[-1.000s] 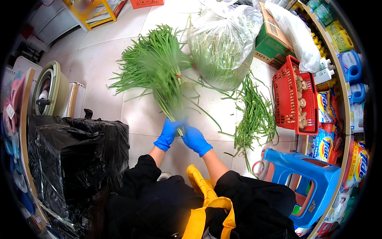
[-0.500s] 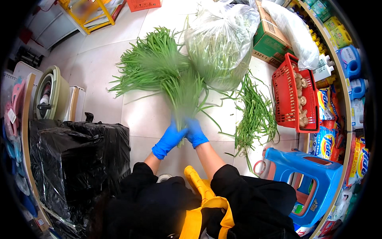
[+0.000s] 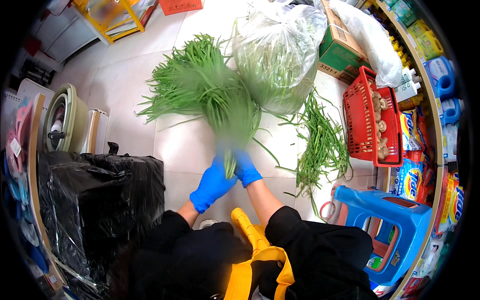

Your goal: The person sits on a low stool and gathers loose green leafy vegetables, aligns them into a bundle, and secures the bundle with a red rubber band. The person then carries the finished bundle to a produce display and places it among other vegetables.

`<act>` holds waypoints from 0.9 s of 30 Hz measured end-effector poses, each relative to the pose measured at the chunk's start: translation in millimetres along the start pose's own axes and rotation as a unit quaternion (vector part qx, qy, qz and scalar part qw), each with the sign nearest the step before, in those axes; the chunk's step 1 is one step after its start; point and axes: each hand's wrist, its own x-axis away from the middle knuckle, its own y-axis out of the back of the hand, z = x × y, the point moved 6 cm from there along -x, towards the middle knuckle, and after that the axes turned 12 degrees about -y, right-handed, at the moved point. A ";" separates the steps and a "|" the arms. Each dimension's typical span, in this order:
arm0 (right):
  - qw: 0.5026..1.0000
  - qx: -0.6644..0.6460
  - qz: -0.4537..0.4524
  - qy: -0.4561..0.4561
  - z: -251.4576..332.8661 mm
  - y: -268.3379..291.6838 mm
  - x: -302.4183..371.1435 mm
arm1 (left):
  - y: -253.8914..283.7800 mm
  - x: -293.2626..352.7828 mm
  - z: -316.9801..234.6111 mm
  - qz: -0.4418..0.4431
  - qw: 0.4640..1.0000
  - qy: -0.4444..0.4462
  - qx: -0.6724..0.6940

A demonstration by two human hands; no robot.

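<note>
I hold a bunch of garlic chives by its pale stem ends, its long green leaves pointing away from me. My left hand, in a blue glove, is closed round the left side of the stems. From the right, my right hand, gloved alike, grips the same bunch. The stem tips stick out between the two hands; some fingers are hidden or blurred. Just beyond, a larger pile of chives lies on the floor, overlapped by the held leaves. A clear plastic bag full of greens stands beside it.
Loose chives lie scattered to the right. Past them are a red basket of mushrooms, a blue plastic stool and a shelf of detergents. A box-shaped stack in black plastic stands left. A green carton sits at the back.
My left hand has turned and shifted slightly nearer to me. The held leaves have swung a little and spread wider, and the stem ends show more between my hands.
</note>
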 end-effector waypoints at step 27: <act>0.966 0.209 -0.099 0.115 -3.7 -1.1 -15.2 | -1.1 12.0 15.2 0.067 0.967 0.095 -0.227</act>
